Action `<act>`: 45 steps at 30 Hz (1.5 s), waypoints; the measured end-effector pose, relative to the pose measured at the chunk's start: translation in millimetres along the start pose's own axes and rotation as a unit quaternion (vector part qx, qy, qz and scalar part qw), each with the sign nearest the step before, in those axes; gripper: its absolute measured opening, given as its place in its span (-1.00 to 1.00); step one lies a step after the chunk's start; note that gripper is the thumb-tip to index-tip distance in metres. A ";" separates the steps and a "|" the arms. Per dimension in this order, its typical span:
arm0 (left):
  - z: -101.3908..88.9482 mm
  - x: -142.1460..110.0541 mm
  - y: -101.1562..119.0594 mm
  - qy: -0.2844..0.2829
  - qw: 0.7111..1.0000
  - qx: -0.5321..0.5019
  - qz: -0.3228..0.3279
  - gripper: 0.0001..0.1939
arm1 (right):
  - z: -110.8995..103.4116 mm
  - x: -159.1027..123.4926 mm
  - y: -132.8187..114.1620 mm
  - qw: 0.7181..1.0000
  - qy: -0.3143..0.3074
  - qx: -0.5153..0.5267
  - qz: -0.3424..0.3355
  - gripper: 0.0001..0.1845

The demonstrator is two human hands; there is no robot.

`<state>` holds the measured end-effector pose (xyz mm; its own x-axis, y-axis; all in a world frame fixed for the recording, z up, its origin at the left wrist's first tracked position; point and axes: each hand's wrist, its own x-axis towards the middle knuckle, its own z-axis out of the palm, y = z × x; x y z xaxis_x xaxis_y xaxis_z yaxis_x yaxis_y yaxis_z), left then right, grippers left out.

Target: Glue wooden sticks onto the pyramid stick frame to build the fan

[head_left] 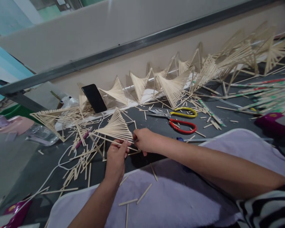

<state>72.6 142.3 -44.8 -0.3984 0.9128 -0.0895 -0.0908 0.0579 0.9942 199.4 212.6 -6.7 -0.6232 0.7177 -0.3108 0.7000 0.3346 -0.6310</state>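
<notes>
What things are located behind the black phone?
The beige wall shows behind the black phone, with part of a pale stick model past its left edge. Whatever sits directly behind the phone is covered.

Pale beige is being shown by the stick model (pixel 116 125), lilac by the cloth (pixel 180 196). Red and yellow scissor handles (pixel 173 113) and a black-and-white striped sleeve (pixel 270 204) are being displayed.
</notes>
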 end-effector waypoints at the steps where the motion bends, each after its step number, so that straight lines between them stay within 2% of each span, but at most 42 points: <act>1: 0.3 -0.2 0.4 0.002 1.000 0.002 -0.001 -0.74 | 0.0 0.4 -0.3 1.000 -0.002 -0.005 0.001 -0.68; 10: -0.1 -0.4 -0.3 0.012 1.000 0.013 -0.002 -0.75 | -4.3 0.1 -8.7 0.999 -0.002 -0.048 0.025 -0.67; 14: -1.1 0.2 -0.9 0.007 1.000 0.014 -0.001 -0.73 | -3.3 -0.1 -6.7 0.998 0.023 -0.044 0.026 -0.61; 19: 0.0 1.1 1.0 -0.003 1.000 0.017 -0.016 -0.71 | -1.2 -1.8 -6.1 0.998 0.046 -0.049 0.012 -0.63; 23: 1.7 0.8 1.6 -0.016 1.000 0.015 -0.018 -0.74 | -2.6 -4.8 -5.8 0.999 0.040 -0.035 0.014 -0.64; 29: 1.5 -0.4 0.2 -0.017 1.000 0.015 -0.012 -0.74 | -8.4 -9.9 0.1 1.000 -0.004 -0.014 -0.009 -0.48; 33: 1.1 -2.0 0.4 -0.020 1.000 0.022 -0.006 -0.76 | -8.0 -10.2 2.3 1.000 -0.012 0.009 -0.010 -0.44; 41: 0.8 -3.6 0.7 -0.005 1.000 0.014 -0.025 -0.72 | -1.2 -8.2 -2.4 1.000 0.027 -0.004 0.007 -0.62; 45: 0.3 -4.1 0.1 -0.018 0.999 0.021 -0.024 -0.74 | 3.5 -9.0 1.5 0.997 0.063 -0.039 -0.037 -0.66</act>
<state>74.5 138.7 -44.4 -0.3612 0.9226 -0.1353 -0.0709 0.1175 0.9905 204.8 204.5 -7.3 -0.6286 0.7585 -0.1719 0.6819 0.4313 -0.5908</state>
